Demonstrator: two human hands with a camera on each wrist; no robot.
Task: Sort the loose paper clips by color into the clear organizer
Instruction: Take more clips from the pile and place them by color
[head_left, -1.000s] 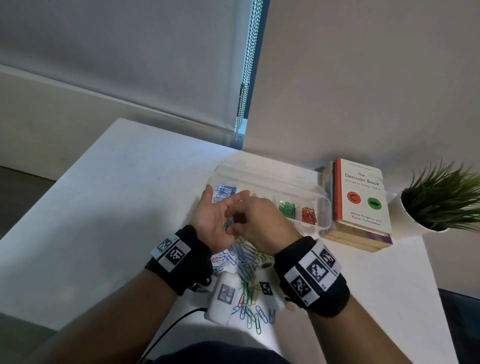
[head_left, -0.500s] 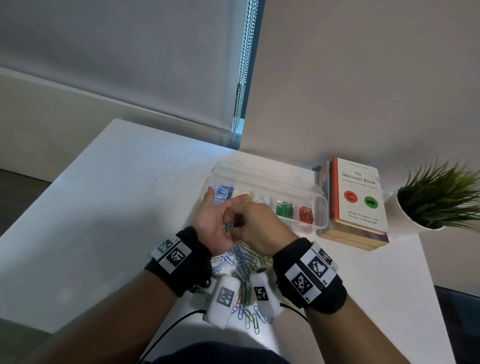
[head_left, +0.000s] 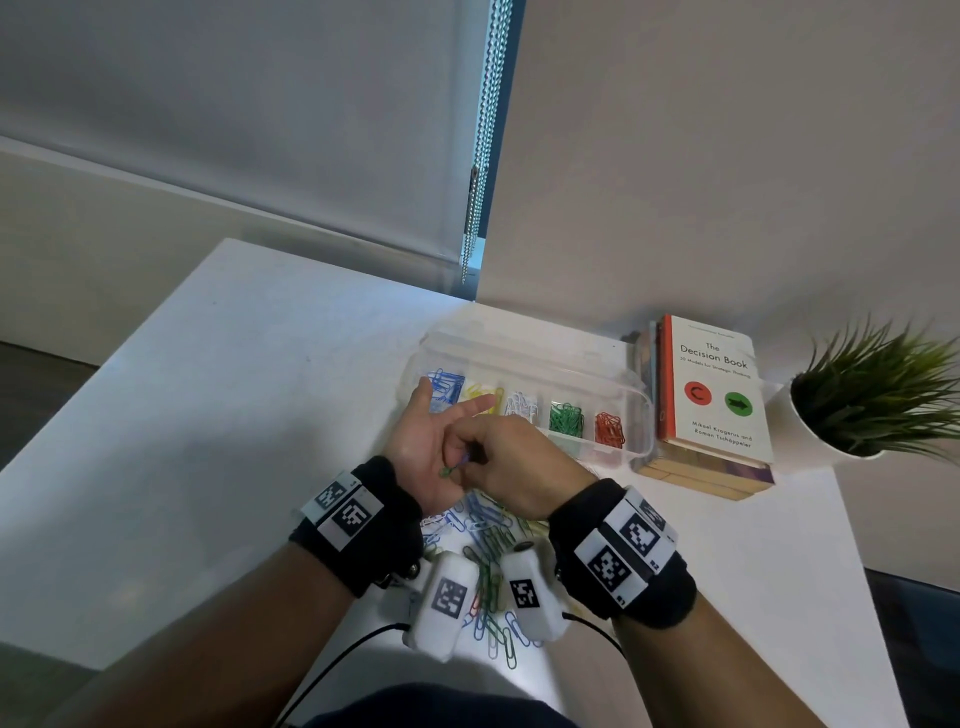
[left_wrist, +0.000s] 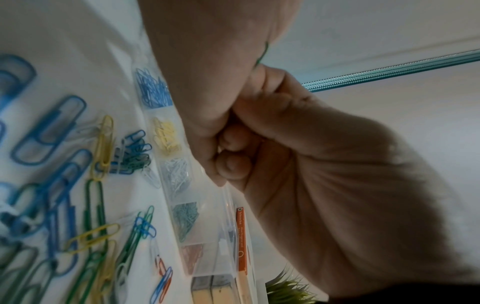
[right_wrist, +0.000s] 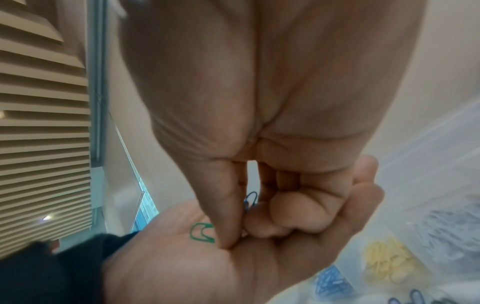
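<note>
My left hand (head_left: 423, 447) lies palm up over the loose pile of coloured paper clips (head_left: 485, 525), fingers straight, just in front of the clear organizer (head_left: 636, 415). A green clip (right_wrist: 201, 232) rests on the left palm (right_wrist: 182, 263). My right hand (head_left: 514, 460) is curled over that palm and pinches a blue clip (right_wrist: 250, 198) between thumb and fingers, with the thumb tip pressing beside the green clip. The organizer holds blue (head_left: 444, 387), yellow, white, green (head_left: 566, 418) and red (head_left: 609, 428) clips in separate compartments.
A stack of books (head_left: 711, 389) stands against the organizer's right end, and a potted plant (head_left: 872, 395) sits beyond it. More loose clips (left_wrist: 78, 185) are spread over the white table (head_left: 234, 415) close to my body. A bead chain (head_left: 480, 156) hangs at the back.
Both hands stayed together and drifted slightly toward me. My right fingers kept working in the left palm, and a green clip now shows on the palm.
</note>
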